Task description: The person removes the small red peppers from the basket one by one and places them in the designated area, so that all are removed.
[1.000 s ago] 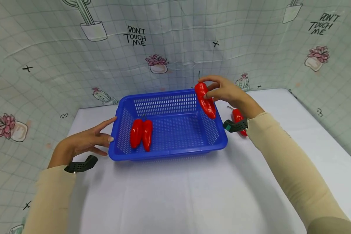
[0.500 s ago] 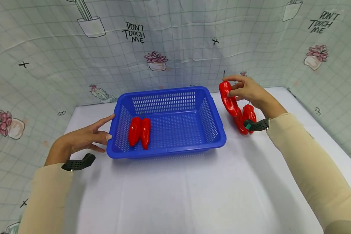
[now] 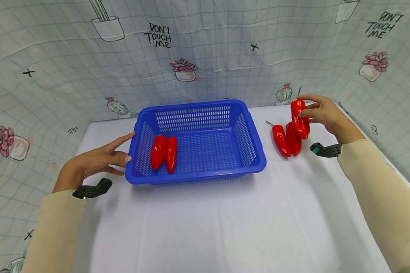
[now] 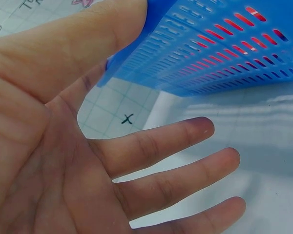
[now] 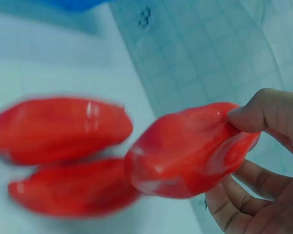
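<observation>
My right hand pinches a glossy red chili pepper near its stem end, thumb on one side in the right wrist view. It hangs tilted over the right side of the table. Two more red chili peppers lie side by side just left of and below it. My left hand touches the left rim of a blue plastic basket with thumb and index finger. Its other fingers extend free below the rim, as the left wrist view shows. Inside the basket, two red chili peppers lie together at the left.
A white cloth covers the table. Behind and at the left hangs a checked curtain with cactus drawings. The basket's perforated walls rise between my hands.
My right hand has carried the chili pepper rightward from above the basket's right rim, past the two on the table. My left hand stays at the basket's left rim.
</observation>
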Available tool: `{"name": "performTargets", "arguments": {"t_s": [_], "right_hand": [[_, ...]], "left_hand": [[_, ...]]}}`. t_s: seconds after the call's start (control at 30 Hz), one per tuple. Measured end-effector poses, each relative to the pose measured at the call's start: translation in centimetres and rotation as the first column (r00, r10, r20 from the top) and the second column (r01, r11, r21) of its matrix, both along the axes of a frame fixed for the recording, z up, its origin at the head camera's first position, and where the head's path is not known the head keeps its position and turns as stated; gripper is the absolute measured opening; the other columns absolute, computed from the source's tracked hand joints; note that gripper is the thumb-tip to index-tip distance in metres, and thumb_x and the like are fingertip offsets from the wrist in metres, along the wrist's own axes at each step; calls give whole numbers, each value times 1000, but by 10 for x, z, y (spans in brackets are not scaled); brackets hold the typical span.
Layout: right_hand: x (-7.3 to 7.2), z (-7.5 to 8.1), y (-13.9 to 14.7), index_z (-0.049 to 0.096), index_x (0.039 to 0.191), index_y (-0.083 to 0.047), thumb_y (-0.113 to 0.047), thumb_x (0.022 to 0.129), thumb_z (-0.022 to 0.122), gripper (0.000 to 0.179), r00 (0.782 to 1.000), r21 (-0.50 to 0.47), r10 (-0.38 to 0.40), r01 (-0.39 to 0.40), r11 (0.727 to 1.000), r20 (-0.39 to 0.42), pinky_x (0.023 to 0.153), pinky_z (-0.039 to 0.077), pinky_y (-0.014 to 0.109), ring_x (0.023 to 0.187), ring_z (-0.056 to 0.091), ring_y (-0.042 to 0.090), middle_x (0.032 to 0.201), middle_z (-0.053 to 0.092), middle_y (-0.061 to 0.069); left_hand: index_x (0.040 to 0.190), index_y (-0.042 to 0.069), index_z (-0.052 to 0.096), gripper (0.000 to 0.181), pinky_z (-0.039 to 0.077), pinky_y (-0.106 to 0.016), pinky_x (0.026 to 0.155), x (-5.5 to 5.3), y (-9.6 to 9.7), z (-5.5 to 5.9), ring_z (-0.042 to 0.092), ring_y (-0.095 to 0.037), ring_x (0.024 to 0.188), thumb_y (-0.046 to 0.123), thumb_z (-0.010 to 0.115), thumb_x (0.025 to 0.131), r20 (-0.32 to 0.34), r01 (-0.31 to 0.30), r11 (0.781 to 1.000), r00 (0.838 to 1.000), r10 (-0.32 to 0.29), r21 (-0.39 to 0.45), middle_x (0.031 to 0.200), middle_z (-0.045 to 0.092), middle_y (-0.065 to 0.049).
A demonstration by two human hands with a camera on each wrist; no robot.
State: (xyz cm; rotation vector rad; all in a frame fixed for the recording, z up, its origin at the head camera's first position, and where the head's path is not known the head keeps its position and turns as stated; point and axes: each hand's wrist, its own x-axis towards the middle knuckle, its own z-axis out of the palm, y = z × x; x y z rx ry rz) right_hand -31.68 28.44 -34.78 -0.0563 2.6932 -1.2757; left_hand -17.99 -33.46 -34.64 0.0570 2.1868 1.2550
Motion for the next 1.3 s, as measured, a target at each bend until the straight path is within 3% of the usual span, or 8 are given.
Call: {"name": "performTargets", "arguments": {"t_s": [0.1, 0.2, 0.3, 0.4, 0.67, 1.0, 1.17, 1.3], "right_hand": [[1, -7, 15, 28, 155, -11, -20, 98, 59, 65, 999, 17, -38, 38, 999, 8, 79, 58, 27, 123, 44, 41, 146, 37, 30], [4, -15, 25, 25, 155, -10, -21, 99, 57, 67, 997, 27, -71, 70, 997, 27, 92, 56, 41, 127, 40, 46, 147, 33, 33], [6, -25, 33, 19, 156, -9, -21, 98, 58, 71, 992, 27, -112, 110, 994, 54, 103, 43, 58, 129, 37, 50, 148, 30, 35], [7, -36, 39, 13, 157, -6, -19, 98, 58, 75, 986, 26, -150, 149, 989, 74, 105, 39, 61, 129, 37, 52, 148, 28, 38], [8, -48, 40, 15, 152, 6, -22, 97, 58, 75, 977, 76, -193, 186, 980, 94, 104, 41, 60, 121, 44, 51, 142, 32, 39], [12, -58, 40, 20, 151, 7, -29, 98, 56, 74, 971, 119, -199, 184, 976, 130, 104, 45, 54, 117, 48, 48, 141, 34, 38], [13, -62, 40, 24, 151, 7, -31, 98, 55, 72, 977, 139, -171, 153, 978, 124, 97, 52, 45, 115, 52, 45, 139, 38, 37], [13, -62, 39, 29, 149, 7, -37, 99, 53, 71, 982, 148, -132, 112, 983, 132, 101, 49, 50, 115, 52, 45, 137, 42, 36]], "left_hand": [[158, 37, 0, 89, 50, -58, 96, -1, 1, 0, 58, -37, 121, 33, 62, 94, -4, -3, 1000, 1000, 2, -5, 143, 48, -28], [158, 37, -1, 90, 50, -58, 96, -1, 1, 0, 58, -37, 122, 33, 62, 94, -7, -5, 1000, 1000, 5, -7, 143, 48, -28], [158, 38, 0, 89, 50, -57, 96, 0, 0, 0, 58, -37, 122, 32, 63, 94, -1, -8, 1000, 1000, 8, -2, 143, 48, -28], [158, 38, 1, 88, 50, -57, 97, 1, 1, -1, 58, -36, 122, 31, 63, 94, 2, -11, 1000, 1000, 11, 2, 143, 48, -27], [158, 38, 0, 89, 50, -58, 96, 5, 0, -3, 56, -39, 124, 30, 63, 95, 3, -13, 1000, 1000, 13, 14, 145, 45, -29], [158, 37, 0, 88, 50, -59, 95, 1, 0, -3, 57, -39, 122, 30, 62, 95, -1, -5, 1000, 1000, 5, 7, 143, 46, -29], [158, 37, -1, 89, 50, -59, 96, -1, 1, 0, 57, -39, 122, 28, 62, 96, 5, -4, 1000, 1000, 4, 18, 145, 44, -29], [157, 38, -1, 89, 50, -59, 96, 0, 0, 0, 57, -38, 122, 28, 62, 95, 12, -17, 1000, 1000, 17, 14, 144, 45, -29]]}}
